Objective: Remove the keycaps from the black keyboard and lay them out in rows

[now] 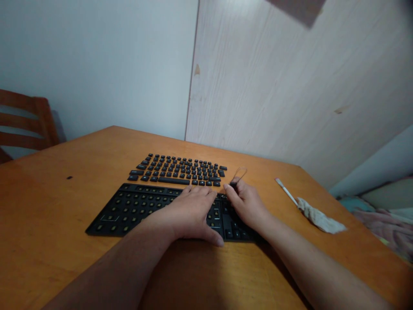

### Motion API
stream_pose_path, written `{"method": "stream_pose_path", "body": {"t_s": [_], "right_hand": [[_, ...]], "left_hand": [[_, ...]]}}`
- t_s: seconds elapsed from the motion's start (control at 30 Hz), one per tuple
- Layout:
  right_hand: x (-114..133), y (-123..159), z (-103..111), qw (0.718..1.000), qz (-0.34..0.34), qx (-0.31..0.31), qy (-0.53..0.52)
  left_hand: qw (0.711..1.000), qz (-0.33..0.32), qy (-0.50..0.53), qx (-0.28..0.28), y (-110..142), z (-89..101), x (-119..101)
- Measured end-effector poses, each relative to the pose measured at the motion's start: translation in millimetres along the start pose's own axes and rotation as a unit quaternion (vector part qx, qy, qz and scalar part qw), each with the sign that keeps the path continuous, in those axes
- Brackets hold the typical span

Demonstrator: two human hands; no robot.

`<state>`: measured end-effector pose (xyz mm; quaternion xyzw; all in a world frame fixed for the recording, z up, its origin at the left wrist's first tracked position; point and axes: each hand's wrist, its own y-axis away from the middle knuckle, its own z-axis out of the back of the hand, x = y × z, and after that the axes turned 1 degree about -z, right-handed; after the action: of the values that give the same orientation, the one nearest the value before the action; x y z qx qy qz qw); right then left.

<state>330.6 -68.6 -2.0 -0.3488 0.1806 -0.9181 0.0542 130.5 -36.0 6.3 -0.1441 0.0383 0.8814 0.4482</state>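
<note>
A black keyboard (129,211) lies on the table, its main section stripped of keycaps so the switch stems show. My left hand (193,211) rests palm down across the keyboard, fingers stretched out and thumb along the front edge. Over the keyboard's right end, where several keycaps are still seated, my right hand (247,200) is closed on a wire keycap puller (240,171). Its thin loop sticks up past the fingers; the grip is mostly hidden. Behind the keyboard, the removed black keycaps (180,168) are laid out in rows, with the long space bar (174,181) in front.
On the wooden table (80,172), a slim white brush (286,190) touches a crumpled pale cloth (321,217) at the right. A small dark piece (69,177) lies far left. A wooden chair (29,122) stands beyond the left edge, and a wall (145,77) behind.
</note>
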Motion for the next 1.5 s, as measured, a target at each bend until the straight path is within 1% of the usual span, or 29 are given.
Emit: {"method": "stream_pose_path", "body": {"t_s": [0.17, 0.33, 0.5, 0.6, 0.67, 0.83, 0.97, 1.13, 1.3, 1.4, 1.5], "right_hand": [[-2.1, -0.4, 0.9, 1.0, 0.009, 0.011, -0.02], [-8.2, -2.1, 0.1, 0.999, -0.027, 0.007, -0.032], [1.1, 1.9, -0.8, 1.0, 0.017, 0.013, -0.017], [3.2, 3.0, -1.0, 1.0, 0.025, 0.014, -0.006], [0.0, 1.5, -1.1, 1.0, 0.012, 0.011, -0.008], [-11.1, -3.5, -1.9, 0.997, -0.064, -0.005, -0.039], [-11.9, -4.1, -4.9, 0.997, -0.066, -0.021, -0.047], [-11.9, -5.0, -8.9, 0.996, -0.073, -0.02, -0.045], [-13.7, -6.7, -7.9, 0.997, -0.063, -0.029, -0.04], [-15.2, -7.5, -6.4, 0.996, -0.071, -0.04, -0.036], [-17.4, -8.5, -5.8, 0.994, -0.084, -0.037, -0.056]], "left_hand": [[1.0, 0.004, 0.002, 0.005, -1.0, -0.4, 1.4], [1.0, 0.002, -0.004, 0.007, -1.1, -0.9, 1.8], [1.0, -0.003, -0.004, 0.001, -1.7, -2.2, 1.8], [1.0, -0.004, 0.001, 0.001, -1.8, -2.7, 1.8], [1.0, -0.001, 0.003, 0.003, -1.5, -2.5, 1.8], [1.0, 0.002, 0.004, 0.009, -0.9, -1.1, 1.3], [1.0, 0.006, 0.0, 0.017, -0.5, 2.2, -1.1], [1.0, 0.005, 0.0, 0.018, -0.2, 6.1, -4.3], [1.0, 0.005, 0.001, 0.016, 0.1, 4.0, -1.9], [1.0, 0.005, 0.004, 0.018, 0.2, 2.4, -0.3], [1.0, 0.01, 0.007, 0.022, 0.2, 2.3, -0.1]]}}
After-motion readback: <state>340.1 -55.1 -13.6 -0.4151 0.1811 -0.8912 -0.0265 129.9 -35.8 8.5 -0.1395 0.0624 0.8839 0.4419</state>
